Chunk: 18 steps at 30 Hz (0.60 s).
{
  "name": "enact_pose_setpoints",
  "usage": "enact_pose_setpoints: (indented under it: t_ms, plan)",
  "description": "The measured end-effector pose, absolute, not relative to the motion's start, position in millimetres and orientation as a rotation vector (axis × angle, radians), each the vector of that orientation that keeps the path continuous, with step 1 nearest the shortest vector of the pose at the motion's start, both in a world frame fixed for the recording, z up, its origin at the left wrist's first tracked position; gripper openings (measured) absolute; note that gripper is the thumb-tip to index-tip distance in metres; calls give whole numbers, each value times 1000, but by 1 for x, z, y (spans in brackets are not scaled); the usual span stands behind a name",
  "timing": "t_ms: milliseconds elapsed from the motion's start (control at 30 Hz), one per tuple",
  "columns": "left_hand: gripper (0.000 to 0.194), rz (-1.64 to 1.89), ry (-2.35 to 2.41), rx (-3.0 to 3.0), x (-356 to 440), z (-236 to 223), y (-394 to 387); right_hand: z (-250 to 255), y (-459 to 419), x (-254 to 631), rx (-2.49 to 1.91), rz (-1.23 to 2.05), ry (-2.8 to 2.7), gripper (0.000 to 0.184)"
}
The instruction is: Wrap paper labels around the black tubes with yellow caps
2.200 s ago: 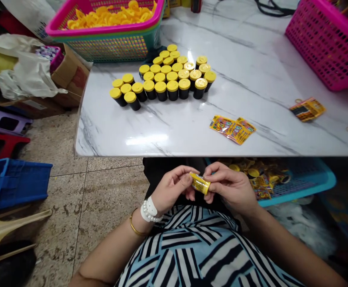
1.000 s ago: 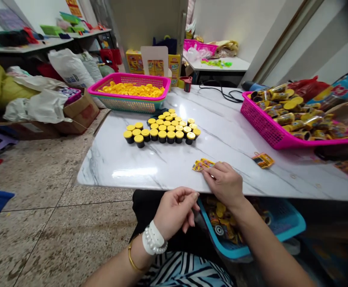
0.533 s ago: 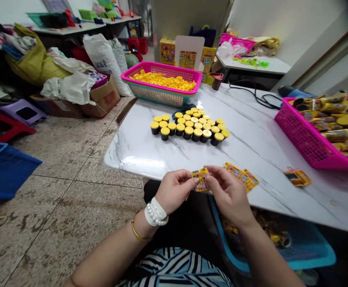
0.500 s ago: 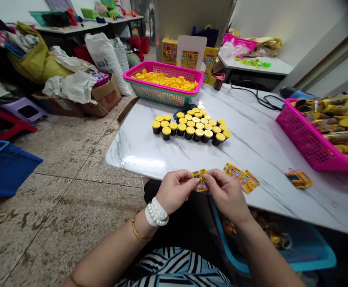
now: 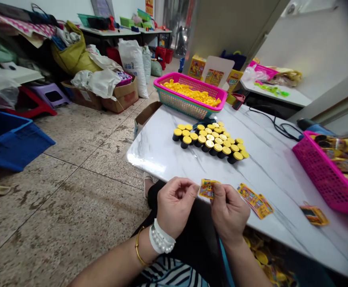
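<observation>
Pinching a yellow label (image 5: 206, 189) near its right end, the right hand (image 5: 230, 213) holds the printed film up at the near edge of the table (image 5: 156, 143). The left hand (image 5: 175, 207), thumb and fingers curled together, sits at the label's left end (whether it touches, the angle does not tell). Half a second ago both hands gripped the label; now the right appears to carry it alone. Two seconds ago the fingers were on a yellow tube, so the handling seems to have passed to this flat piece.

Below the right hand, partly hidden, wrapped tubes (image 5: 262, 257) fill the space under the table. Just to that hand's right lie overlapping loose labels (image 5: 255, 200); farther right rests a yellow-and-black bundle (image 5: 315, 214). Ahead of both hands stand black tubs with yellow lids (image 5: 212, 141), grouped closely. Well to the right, a pink basket (image 5: 323, 175) brims with wrapped tubes. Beyond the tubs, a second basket (image 5: 159, 82) holds yellow pieces, with printed cartons (image 5: 197, 67) behind.
</observation>
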<state>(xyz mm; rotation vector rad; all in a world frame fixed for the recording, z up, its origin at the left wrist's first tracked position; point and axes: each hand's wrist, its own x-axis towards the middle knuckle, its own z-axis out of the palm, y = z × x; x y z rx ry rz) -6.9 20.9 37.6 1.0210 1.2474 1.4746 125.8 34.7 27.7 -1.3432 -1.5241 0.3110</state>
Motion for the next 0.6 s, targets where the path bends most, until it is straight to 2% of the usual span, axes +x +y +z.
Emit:
enact_pose_setpoints:
  t_ms: [233,367,500,600]
  plan:
    - [13,1535,1286,1068,-26,36,24,27,39,107,-1163,284,-1783,18]
    - [13,1601,1316,958,-48,33,32,39,72,98,-1106,301,-1962,28]
    - [17,1647,1378,927,-66,36,36,50,129,89,-1242,-200,-2040,22]
    - [21,1537,1398,821,-74,36,37,46,159,81,-1362,-498,-2186,30]
